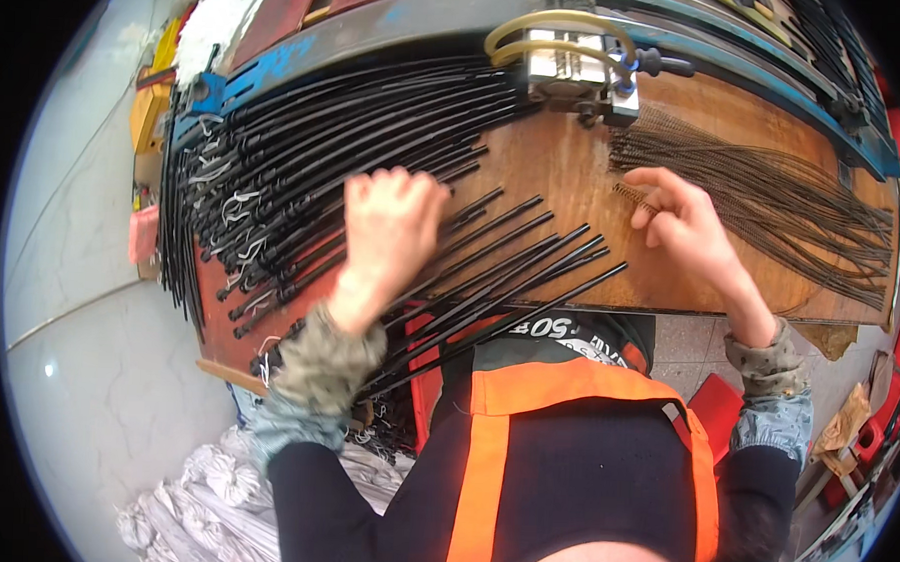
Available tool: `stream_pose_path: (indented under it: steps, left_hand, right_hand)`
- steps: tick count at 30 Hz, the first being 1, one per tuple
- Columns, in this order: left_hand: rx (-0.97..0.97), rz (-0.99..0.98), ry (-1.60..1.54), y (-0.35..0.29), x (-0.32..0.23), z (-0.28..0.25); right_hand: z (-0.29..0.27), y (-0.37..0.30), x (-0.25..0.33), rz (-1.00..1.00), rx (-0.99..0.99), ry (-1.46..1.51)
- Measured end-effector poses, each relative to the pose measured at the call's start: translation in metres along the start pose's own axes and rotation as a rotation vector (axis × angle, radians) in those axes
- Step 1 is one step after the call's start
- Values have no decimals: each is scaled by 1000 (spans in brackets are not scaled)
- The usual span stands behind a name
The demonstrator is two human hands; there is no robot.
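Observation:
My left hand (392, 225) is closed in a fist over long, thin black rods (499, 303). Its fingers curl out of sight, so what it grips, if anything, is hidden. Across the wooden tabletop (563, 176), my right hand (685, 225) has its fingers bent around a thin coil spring (631, 196), and the spring's end sticks out past the fingertips. Behind and beside that hand lies a bundle of long, thin brown coil springs (770, 193). A wider row of black rods (356, 129) fans out to the left, with dark end fittings and white cords at their left ends.
A metal clamp block (571, 72) with a yellowish hose (538, 22) stands at the back on a blue-grey rail (399, 27). White sacks (224, 501) lie at lower left. A red container (713, 414) is beside my right forearm. An orange-strapped apron (565, 384) covers my front.

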State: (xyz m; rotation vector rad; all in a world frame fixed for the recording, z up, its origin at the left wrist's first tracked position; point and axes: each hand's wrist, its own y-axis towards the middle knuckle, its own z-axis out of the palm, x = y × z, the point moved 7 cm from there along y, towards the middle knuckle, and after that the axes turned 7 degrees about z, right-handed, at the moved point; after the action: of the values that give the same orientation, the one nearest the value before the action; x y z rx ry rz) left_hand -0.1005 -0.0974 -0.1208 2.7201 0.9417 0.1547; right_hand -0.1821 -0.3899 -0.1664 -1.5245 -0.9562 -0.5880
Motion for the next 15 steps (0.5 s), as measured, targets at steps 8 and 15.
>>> stream_pose_path:
  steps: [8, 15]
  left_hand:
    - [75, -273, -262, -50, -8, 8]
    - [137, -248, -392, -35, -22, -7]
  right_hand:
    - [47, 7, 32, -97, 220, -102]
    - [93, 37, 64, -619, -95, -470]
